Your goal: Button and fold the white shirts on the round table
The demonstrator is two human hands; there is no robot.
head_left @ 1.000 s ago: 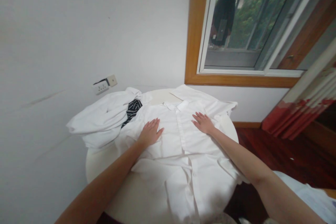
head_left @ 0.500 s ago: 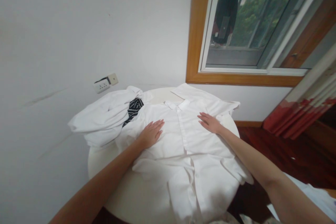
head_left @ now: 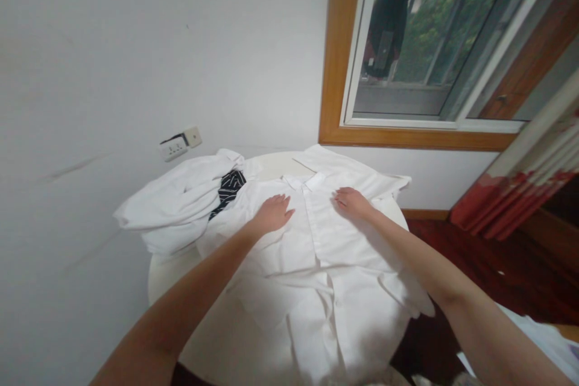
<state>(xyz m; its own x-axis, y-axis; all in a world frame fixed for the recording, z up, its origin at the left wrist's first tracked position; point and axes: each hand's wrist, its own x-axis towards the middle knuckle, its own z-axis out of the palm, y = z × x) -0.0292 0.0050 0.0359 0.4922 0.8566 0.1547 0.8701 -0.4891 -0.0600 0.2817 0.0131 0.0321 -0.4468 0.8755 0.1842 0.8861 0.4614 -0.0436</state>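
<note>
A white button-up shirt [head_left: 296, 241] lies spread over a round white table [head_left: 212, 338], its collar toward the wall and its lower part rumpled near me. Over the shirt's left chest side is my left hand [head_left: 273, 213], fingers stretched out, holding nothing. Opposite it, to the right of the button strip, my right hand [head_left: 351, 201] is at the upper chest with fingers extended and slightly bent. Whether the palms press on the cloth or hover just above it, I cannot tell.
Bunched white clothing [head_left: 176, 202] and a black striped cloth [head_left: 229, 190] lie at the table's left. Behind are a wall socket [head_left: 174, 148] and a wood-framed window [head_left: 332, 72]. A red and cream curtain [head_left: 502, 199] hangs at right. White cloth [head_left: 538, 338] shows at lower right.
My left hand has moved up and right toward the collar. My right hand has shifted slightly up and left. The shirt lies nearly as before.
</note>
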